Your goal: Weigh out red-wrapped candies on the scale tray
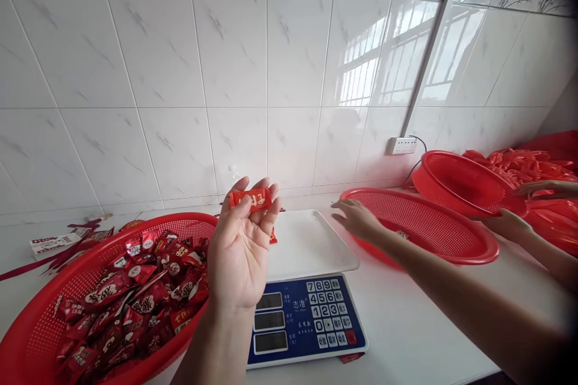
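My left hand is raised palm up in front of the scale, its thumb and fingers closed on a small red candy packet with gold lettering. Beneath it stands a digital scale with a blue keypad and a white weighing tray; another red packet shows partly behind my left hand. My right hand reaches over the near-left rim of a red perforated basket, fingers stretched out, with nothing visible in them. Left of the scale, a large red basket holds many red wrapped candies.
A co-worker's hands are at a second, tilted red basket on the right. Red plastic bags are piled behind it. A wall socket with a cable sits above the table. Ribbon and a small box lie at far left.
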A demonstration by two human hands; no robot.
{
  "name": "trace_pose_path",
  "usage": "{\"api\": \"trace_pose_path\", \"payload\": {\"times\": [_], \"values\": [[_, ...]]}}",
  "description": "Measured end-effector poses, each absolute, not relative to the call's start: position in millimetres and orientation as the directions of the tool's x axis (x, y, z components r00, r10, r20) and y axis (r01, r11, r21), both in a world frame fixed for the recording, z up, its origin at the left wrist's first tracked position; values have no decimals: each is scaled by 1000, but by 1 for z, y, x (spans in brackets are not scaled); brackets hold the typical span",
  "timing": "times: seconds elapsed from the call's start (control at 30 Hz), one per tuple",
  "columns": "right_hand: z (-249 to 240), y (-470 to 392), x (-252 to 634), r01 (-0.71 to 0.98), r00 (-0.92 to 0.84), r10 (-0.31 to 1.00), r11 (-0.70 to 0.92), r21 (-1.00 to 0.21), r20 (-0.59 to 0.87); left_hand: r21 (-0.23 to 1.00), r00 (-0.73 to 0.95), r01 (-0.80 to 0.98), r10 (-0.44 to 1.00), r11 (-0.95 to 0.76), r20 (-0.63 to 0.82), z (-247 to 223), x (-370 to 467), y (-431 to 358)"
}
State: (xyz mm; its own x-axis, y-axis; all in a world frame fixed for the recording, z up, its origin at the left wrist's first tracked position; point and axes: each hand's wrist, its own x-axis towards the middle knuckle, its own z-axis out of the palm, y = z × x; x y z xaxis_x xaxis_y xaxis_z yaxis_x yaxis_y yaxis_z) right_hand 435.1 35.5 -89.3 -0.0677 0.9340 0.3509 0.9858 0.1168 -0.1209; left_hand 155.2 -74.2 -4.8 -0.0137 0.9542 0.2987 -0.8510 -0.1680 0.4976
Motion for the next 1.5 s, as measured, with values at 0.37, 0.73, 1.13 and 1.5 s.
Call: {"api": "trace_pose_path", "payload": {"times": [0.37, 0.73, 1.13, 1.5], "values": [[-108, 32, 299, 738, -620, 742, 662, -131, 254, 469, -40, -864, 954, -182, 298, -2, 151, -75], [-83, 25, 419, 957, -172, 860, 261, -124, 480, 478, 16, -866, 948, -145, 318, -5, 154, -75], [-91, 12, 459, 982, 91, 898, -10, -187, 430, 594, 93, -786, 919, -168, 383, -15, 167, -72], [-75, -54, 331, 220, -135, 690, 720, -658, 711, 813, 177, -120, 793, -570, 582, -35, 189, -65]]}}
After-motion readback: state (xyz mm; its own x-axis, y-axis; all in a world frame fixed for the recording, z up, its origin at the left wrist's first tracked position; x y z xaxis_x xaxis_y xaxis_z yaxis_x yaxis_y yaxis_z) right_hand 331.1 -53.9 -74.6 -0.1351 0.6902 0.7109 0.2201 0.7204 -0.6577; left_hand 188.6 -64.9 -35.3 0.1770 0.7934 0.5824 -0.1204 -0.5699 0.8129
